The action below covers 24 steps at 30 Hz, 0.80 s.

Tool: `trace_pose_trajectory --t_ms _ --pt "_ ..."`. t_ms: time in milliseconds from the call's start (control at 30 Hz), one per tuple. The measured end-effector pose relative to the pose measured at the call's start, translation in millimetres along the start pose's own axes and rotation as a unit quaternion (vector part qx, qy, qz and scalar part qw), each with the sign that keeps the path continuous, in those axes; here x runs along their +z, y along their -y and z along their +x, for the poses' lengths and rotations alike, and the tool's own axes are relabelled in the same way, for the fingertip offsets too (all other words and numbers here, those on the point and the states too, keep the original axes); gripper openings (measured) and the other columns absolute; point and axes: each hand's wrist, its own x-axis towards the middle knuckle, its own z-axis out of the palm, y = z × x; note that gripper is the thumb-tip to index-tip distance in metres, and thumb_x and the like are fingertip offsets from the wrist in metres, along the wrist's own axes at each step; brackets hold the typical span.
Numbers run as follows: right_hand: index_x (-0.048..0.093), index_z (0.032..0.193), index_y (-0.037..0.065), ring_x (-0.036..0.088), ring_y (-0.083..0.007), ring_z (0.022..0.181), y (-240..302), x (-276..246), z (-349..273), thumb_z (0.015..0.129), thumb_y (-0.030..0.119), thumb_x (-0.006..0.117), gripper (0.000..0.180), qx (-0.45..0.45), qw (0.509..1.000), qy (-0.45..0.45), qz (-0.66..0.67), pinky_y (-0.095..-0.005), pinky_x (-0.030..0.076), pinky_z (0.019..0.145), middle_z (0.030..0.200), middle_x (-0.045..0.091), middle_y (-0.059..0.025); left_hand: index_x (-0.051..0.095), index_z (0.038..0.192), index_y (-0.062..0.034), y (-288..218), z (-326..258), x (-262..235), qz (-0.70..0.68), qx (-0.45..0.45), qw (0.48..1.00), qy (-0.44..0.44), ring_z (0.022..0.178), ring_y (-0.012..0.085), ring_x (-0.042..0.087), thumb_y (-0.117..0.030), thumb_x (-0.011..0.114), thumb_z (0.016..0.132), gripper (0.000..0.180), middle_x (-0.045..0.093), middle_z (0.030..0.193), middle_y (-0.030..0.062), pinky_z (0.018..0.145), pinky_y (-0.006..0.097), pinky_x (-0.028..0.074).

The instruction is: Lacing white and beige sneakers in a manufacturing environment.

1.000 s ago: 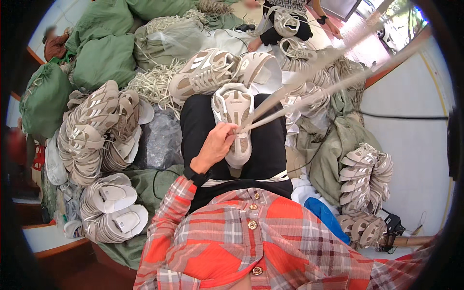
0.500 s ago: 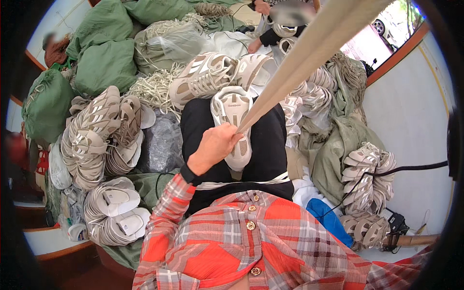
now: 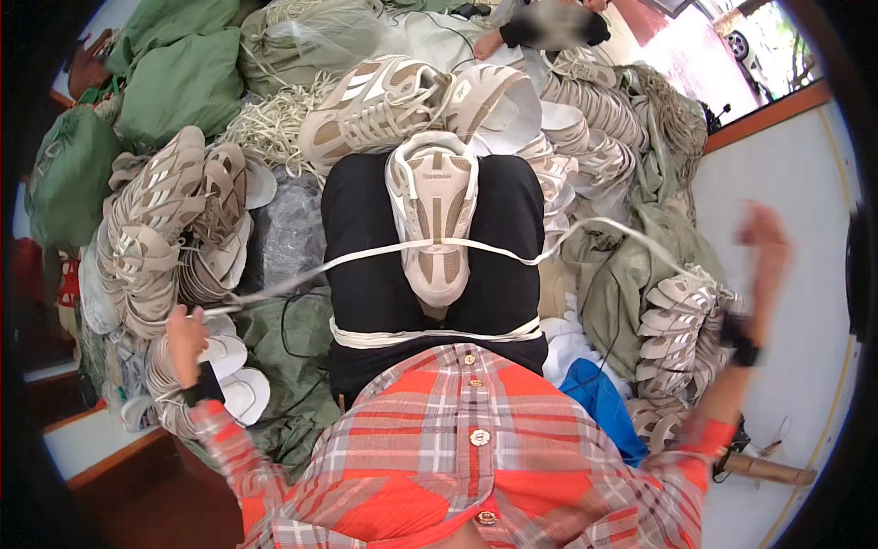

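Observation:
A beige and white shoe upper [image 3: 433, 197] lies between my thighs, its heel end away from me and its rounded toe toward me. A flat cream shoelace [image 3: 380, 252] passes through it near the toe and runs out to both sides. My left hand [image 3: 186, 344], far out to the left, is closed on the lace's left part. Out to the right, my right hand [image 3: 766, 240] is raised and smeared by motion; its fingers cannot be read. The lace's right part arcs toward that side, and its end is lost near stacked uppers.
Laced uppers [image 3: 370, 110] lie beyond my knees. Stacked uppers stand at the left [image 3: 151, 238] and right [image 3: 672, 334]. Loose laces [image 3: 274, 123] heap near green sacks [image 3: 183, 87]. Laces [image 3: 439, 335] cross my lap. A person's hand [image 3: 487, 44] shows at the far side.
My left hand has moved from the shoe upper far out to the left. The lace, stretched up close to the camera before, now lies across the upper. My right hand has come into view.

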Motion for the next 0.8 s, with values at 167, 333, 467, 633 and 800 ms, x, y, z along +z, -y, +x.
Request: trace_pose_trajectory --t_ms 167,333,467,633,800 --pt "0.066 0.103 0.000 0.062 -0.0152 0.068 115.3 252.7 -69.0 0.087 0.006 0.058 0.018 -0.123 0.945 0.213 0.215 -0.0272 0.050 0.064 0.077 0.065 -0.0091 0.068 0.100 -0.0025 -197.0 -118.2 48.9 -0.268 0.350 0.881 0.170 0.056 0.0069 0.049 -0.022 0.056 0.093 0.024 0.058 0.067 0.0000 0.052 0.024 0.041" --pt "0.061 0.085 0.000 0.062 -0.0392 0.079 132.0 302.4 -84.1 0.083 0.008 0.056 0.010 -0.047 0.936 0.268 0.223 -0.0443 0.049 0.069 0.082 0.063 -0.0207 0.060 0.113 0.0028 -272.3 -165.1 128.0 -0.235 0.424 0.781 0.393 0.052 0.0083 0.051 -0.016 0.048 0.095 0.029 0.054 0.060 0.0010 0.051 0.025 0.042" --pt "0.053 0.081 0.000 0.059 -0.0423 0.072 130.7 308.6 -103.1 0.084 0.006 0.052 0.007 -0.098 0.940 0.241 0.219 -0.0486 0.046 0.065 0.073 0.059 -0.0227 0.058 0.116 0.0022 -269.2 -165.6 130.3 -0.235 0.424 0.769 0.416 0.052 0.0052 0.047 -0.012 0.046 0.096 0.028 0.052 0.061 -0.0022 0.050 0.022 0.040" --pt "0.050 0.081 -0.002 0.058 -0.0423 0.070 138.1 308.4 -109.4 0.085 0.006 0.052 0.009 -0.086 0.952 0.215 0.201 -0.0481 0.046 0.063 0.073 0.058 -0.0225 0.056 0.119 0.0035 -267.2 -158.4 130.9 -0.207 0.415 0.770 0.438 0.051 0.0054 0.048 -0.013 0.046 0.097 0.029 0.052 0.060 -0.0024 0.050 0.022 0.040" --pt "0.051 0.081 -0.002 0.059 -0.0416 0.070 137.3 311.5 -107.1 0.083 0.008 0.055 0.011 -0.099 0.951 0.216 0.199 -0.0471 0.047 0.062 0.074 0.059 -0.0233 0.052 0.120 0.0048 -268.9 -159.0 126.3 -0.196 0.413 0.757 0.466 0.050 0.0049 0.049 -0.013 0.046 0.097 0.030 0.055 0.063 -0.0022 0.048 0.022 0.039"
